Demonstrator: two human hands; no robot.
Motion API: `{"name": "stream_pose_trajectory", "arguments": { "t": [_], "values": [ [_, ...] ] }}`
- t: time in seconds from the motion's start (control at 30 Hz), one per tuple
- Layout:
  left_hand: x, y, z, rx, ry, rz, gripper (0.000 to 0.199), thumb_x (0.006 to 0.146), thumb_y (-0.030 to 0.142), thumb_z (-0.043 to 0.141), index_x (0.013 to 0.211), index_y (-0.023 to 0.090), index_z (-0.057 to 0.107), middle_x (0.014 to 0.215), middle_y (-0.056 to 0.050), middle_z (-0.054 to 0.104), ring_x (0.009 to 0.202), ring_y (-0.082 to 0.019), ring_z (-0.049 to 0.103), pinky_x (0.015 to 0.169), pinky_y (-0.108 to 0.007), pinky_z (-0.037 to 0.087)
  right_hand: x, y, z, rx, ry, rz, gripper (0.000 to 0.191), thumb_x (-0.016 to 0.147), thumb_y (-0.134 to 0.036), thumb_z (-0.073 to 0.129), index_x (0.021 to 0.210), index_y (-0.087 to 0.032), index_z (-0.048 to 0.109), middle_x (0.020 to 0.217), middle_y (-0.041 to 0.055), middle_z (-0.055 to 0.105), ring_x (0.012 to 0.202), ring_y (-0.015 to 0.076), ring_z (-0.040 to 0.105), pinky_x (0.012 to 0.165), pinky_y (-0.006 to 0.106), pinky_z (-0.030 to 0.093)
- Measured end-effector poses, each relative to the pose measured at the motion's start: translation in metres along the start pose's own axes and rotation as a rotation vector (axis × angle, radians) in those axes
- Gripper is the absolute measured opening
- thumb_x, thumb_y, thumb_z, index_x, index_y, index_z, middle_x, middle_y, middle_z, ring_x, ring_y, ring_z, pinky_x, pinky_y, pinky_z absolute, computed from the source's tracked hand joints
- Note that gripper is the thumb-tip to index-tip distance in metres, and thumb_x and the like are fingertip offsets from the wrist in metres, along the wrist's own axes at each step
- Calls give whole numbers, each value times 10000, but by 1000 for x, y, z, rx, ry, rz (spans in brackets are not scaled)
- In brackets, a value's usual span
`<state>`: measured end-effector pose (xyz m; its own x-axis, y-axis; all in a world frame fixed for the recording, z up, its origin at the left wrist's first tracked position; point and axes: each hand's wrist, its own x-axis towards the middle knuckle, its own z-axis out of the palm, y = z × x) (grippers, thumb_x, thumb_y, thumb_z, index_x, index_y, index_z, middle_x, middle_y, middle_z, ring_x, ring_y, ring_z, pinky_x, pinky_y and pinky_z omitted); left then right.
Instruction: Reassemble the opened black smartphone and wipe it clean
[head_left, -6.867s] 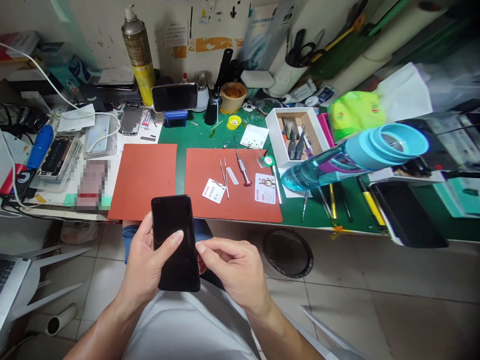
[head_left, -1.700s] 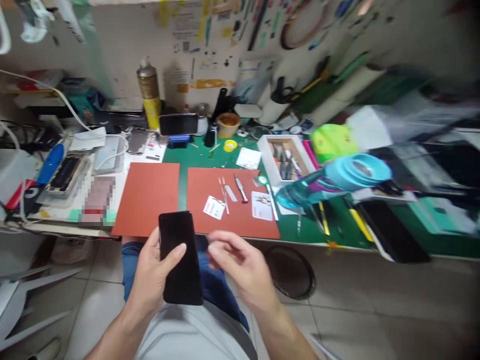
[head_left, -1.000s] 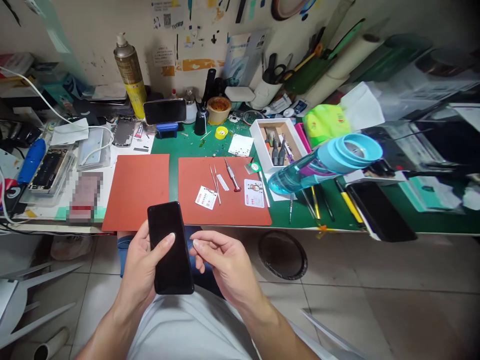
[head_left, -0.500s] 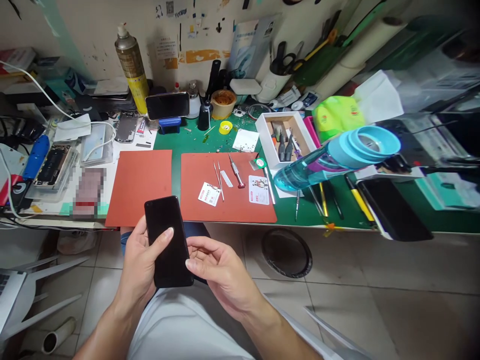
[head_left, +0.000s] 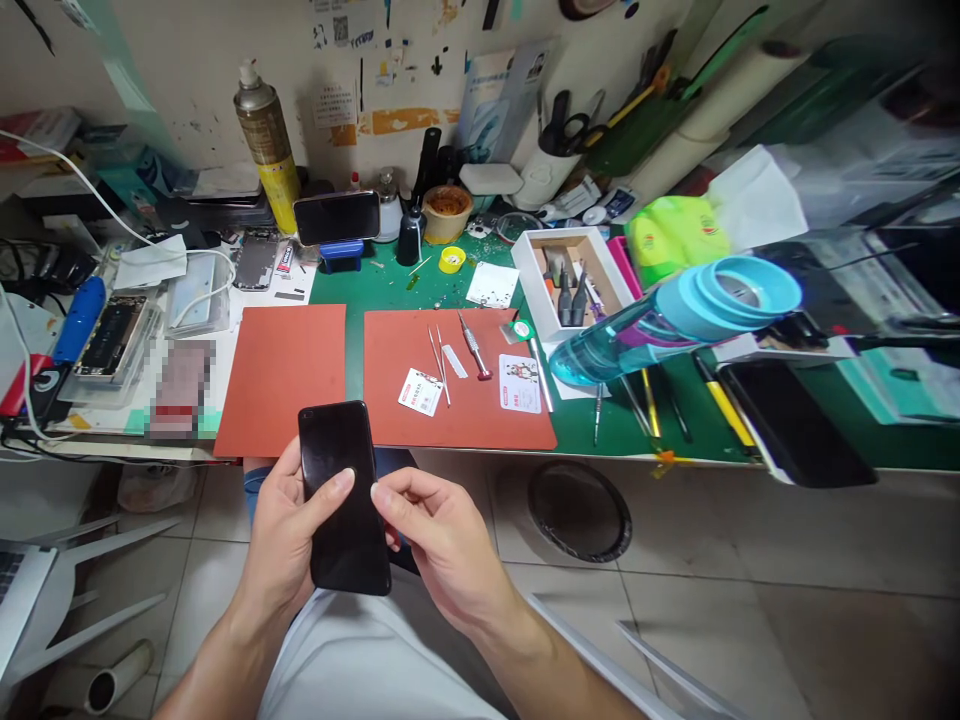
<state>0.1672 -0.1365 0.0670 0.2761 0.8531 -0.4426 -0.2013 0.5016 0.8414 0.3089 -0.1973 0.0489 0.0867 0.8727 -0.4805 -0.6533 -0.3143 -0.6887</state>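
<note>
A black smartphone (head_left: 343, 530) with a dark screen is held over my lap, in front of the bench edge. My left hand (head_left: 289, 530) is closed around its left side, the thumb lying across the screen. At the phone's right edge, the thumb and forefinger of my right hand (head_left: 442, 540) are pinched together against it; the other fingers curl behind and are partly hidden. Beyond the phone lie two brown mats, a left one (head_left: 283, 350) and a right one (head_left: 480, 425). On the right mat rest tweezers (head_left: 441, 365), a screwdriver (head_left: 474, 345) and two printed cards, one being a white card (head_left: 420, 391).
A blue water bottle (head_left: 637, 335) leans right of the mats, beside a white box (head_left: 531, 285) of tools. Another phone (head_left: 336, 217) stands on a blue holder. A spray can (head_left: 268, 150) is at the back. Below the bench, a round black bin (head_left: 581, 510) stands on the tiles.
My right thumb and forefinger have closed together and moved up along the phone's right edge. The phone sits slightly lower and further right in view, and the whole view has shifted a little.
</note>
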Motion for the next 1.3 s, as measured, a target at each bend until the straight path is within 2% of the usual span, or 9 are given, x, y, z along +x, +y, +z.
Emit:
{"name": "stream_pose_trajectory", "arguments": {
  "t": [0.1,0.17,0.33,0.47,0.57,1.0,1.13,1.23,1.3],
  "values": [
    [1,1,-1,-30,-6,-4,453,826,283,913,1233,220,722,984,-27,785,781,-139,742,716,-213,619,-6,-1,-8,-25,-47,7,341,736,-445,972,903,-177,843,721,12,721,644,123,610,646,270,523],
    [2,1,-2,-47,-11,-5,464,822,285,915,1239,215,723,1006,-39,795,808,-152,755,737,-223,624,-8,-3,-15,-58,-66,10,357,756,-465,957,917,-166,846,723,39,751,603,129,638,605,271,534],
    [3,-1,-1,-44,-56,-33,492,819,284,916,1264,210,718,1014,-61,811,842,-183,770,736,-239,624,-3,-15,-21,-137,36,-64,432,825,-541,894,690,-172,715,555,1,663,404,79,501,406,217,359],
    [0,-5,0,-24,-101,-55,509,813,278,922,1275,213,719,1091,-86,816,952,-224,784,803,-268,632,8,-29,-10,-96,68,-199,320,804,-466,926,816,-189,766,725,-2,706,623,109,601,587,235,501],
    [-1,-6,3,-13,-98,-40,516,804,267,930,1275,209,727,1094,-79,812,995,-226,780,823,-255,624,14,-33,-4,-64,45,-217,289,804,-431,931,906,-200,789,843,0,727,729,112,619,702,238,536],
    [13,-3,1,-91,36,36,377,811,251,922,1147,219,753,955,-14,799,737,-113,717,716,-207,598,-28,14,-16,-51,5,-14,320,807,-368,954,1053,-233,801,927,7,724,845,110,670,805,205,558],
    [16,0,5,-115,3,32,371,852,264,885,1192,223,743,1001,-36,802,739,-131,728,687,-215,591,-37,14,-27,-72,-34,26,348,865,-488,886,1022,-187,813,823,40,757,664,118,678,649,234,557],
    [15,1,7,-110,-14,30,355,872,262,863,1201,212,740,1022,-53,799,804,-159,749,710,-224,600,-34,11,-31,-135,3,40,428,892,-587,827,850,-167,756,613,7,690,445,83,557,448,205,413],
    [15,1,8,-108,-20,27,346,880,255,855,1203,207,740,1016,-53,793,810,-152,744,709,-209,595,-27,7,-29,-165,31,26,494,892,-620,812,731,-175,669,542,-16,641,392,59,480,407,193,322]
  ]
}}
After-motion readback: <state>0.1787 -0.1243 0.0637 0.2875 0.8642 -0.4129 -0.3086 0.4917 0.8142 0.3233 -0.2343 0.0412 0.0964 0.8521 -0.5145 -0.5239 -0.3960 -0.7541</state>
